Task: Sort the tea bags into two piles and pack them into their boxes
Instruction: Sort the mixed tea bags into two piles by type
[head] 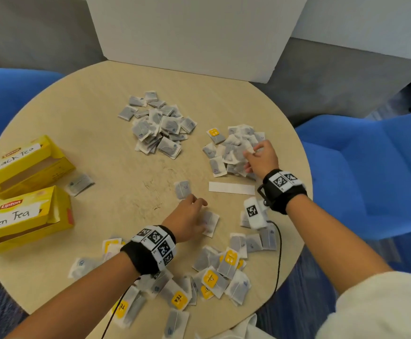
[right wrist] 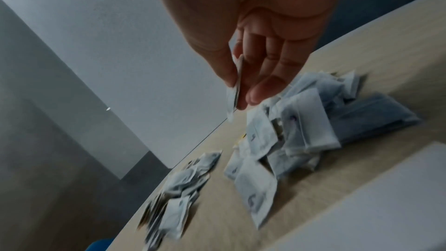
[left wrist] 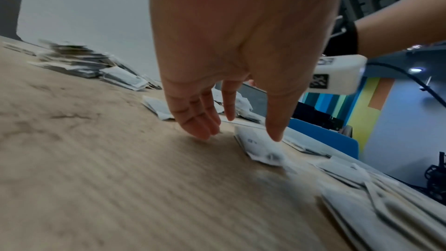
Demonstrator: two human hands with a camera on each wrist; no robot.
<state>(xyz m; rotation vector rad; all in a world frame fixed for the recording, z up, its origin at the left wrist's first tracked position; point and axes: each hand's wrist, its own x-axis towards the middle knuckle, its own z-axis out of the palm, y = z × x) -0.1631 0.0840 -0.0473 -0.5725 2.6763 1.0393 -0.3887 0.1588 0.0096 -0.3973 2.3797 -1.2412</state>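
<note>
Right hand (right wrist: 253, 31) pinches one tea bag (right wrist: 235, 93) between thumb and fingers, above right-side pile (head: 234, 149). Left hand (head: 187, 220), fingers straight and relaxed, reaches down beside loose tea bag (left wrist: 260, 146) on tabletop (head: 106, 133). Black Tea box (head: 21, 165), Green Tea box (head: 18, 218) at left edge.

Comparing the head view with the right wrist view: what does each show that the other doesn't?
Only the head view shows the two yellow boxes, Black Tea and Green Tea, the unsorted tea bags near the table's front edge, and the left hand reaching toward a loose bag.

Only the right wrist view shows the single tea bag pinched edge-on between thumb and fingers.

Both show the right hand over the right pile, with the far pile beyond.
</note>
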